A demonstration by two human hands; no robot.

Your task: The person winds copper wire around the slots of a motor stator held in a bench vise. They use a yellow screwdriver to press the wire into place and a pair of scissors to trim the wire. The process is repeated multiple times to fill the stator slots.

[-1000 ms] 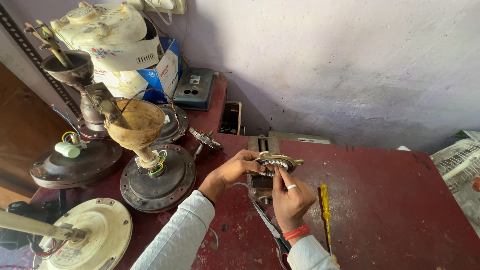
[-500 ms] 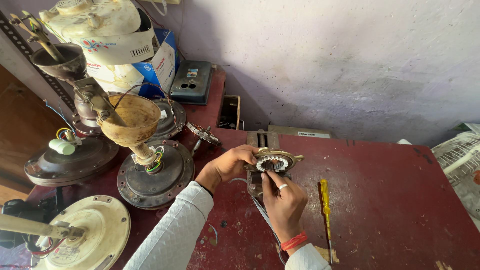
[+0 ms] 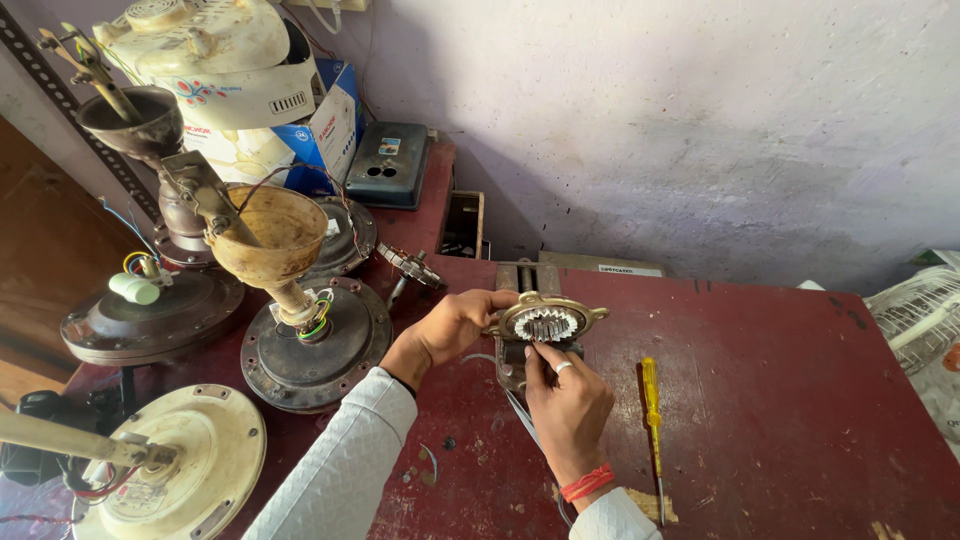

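A round metal fan motor part (image 3: 545, 318) with a toothed stator core sits on a small bench vise (image 3: 522, 345) on the dark red table (image 3: 780, 400). My left hand (image 3: 455, 325) grips the part's left rim. The fingertips of my right hand (image 3: 565, 400) pinch at the near edge of the toothed core; what they hold is too small to tell. A ring shows on one right finger and a red thread band on the wrist.
A yellow-handled screwdriver (image 3: 652, 420) lies right of my right hand. Several ceiling fan motors (image 3: 315, 345) and canopies (image 3: 270, 230) crowd the left side. A cream appliance (image 3: 215, 50), a blue box (image 3: 335, 125) and a dark metal box (image 3: 388, 165) stand at the back left. A fan guard (image 3: 925, 315) is at the right edge.
The view has shifted slightly. My left hand stays on the rim while my right hand's fingers have worked along the near edge of the toothed core.
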